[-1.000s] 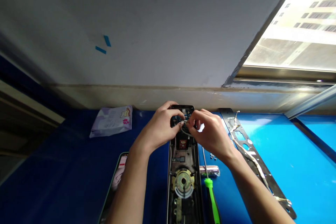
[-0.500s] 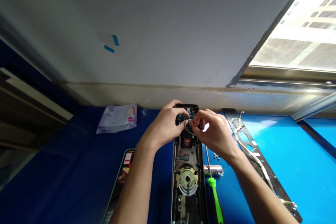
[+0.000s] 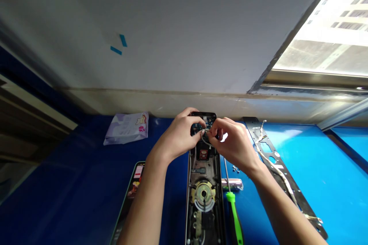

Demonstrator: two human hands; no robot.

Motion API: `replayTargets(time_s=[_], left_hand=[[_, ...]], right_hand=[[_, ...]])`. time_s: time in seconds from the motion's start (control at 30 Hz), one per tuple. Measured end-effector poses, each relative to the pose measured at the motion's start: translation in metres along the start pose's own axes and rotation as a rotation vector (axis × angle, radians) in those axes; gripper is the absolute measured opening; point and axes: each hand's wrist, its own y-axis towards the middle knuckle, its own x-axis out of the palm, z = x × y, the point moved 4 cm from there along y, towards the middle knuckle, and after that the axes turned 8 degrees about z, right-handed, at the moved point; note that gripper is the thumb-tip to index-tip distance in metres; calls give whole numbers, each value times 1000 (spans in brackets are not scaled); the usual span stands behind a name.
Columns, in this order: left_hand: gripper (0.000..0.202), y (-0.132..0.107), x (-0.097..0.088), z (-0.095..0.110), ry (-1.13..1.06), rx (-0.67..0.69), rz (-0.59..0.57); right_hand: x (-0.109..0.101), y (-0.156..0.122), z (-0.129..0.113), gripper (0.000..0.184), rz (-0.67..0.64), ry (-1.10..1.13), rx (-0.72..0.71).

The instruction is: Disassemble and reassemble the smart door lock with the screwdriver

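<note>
A long black door-lock body [image 3: 203,183] lies open on the blue table [image 3: 316,168], its brass round mechanism and circuit board showing. My left hand [image 3: 179,136] grips the lock's far end, fingers curled over the board. My right hand [image 3: 232,143] pinches a thin grey wire [image 3: 202,134] just above the board, thumb and forefinger closed on it. The two hands almost touch over the lock's top end.
A green-handled screwdriver [image 3: 234,214] lies right of the lock, beside a small silver piece [image 3: 234,184] and loose screws [image 3: 235,168]. A black metal plate with wires [image 3: 283,176] sits further right. A phone [image 3: 130,195] and a tissue pack [image 3: 126,128] lie left. A wall and window stand behind.
Both hands stay on the lock's far end with small finger movements on the wire. The view has shifted slightly; nothing was taken up or let go.
</note>
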Motion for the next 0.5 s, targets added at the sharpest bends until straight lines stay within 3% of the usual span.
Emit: replayTargets(time_s=[0.5], left_hand=[[21,3,1,-1,-16,1,-9]], right_hand=[[1,1,2,19,-18,16,-6]])
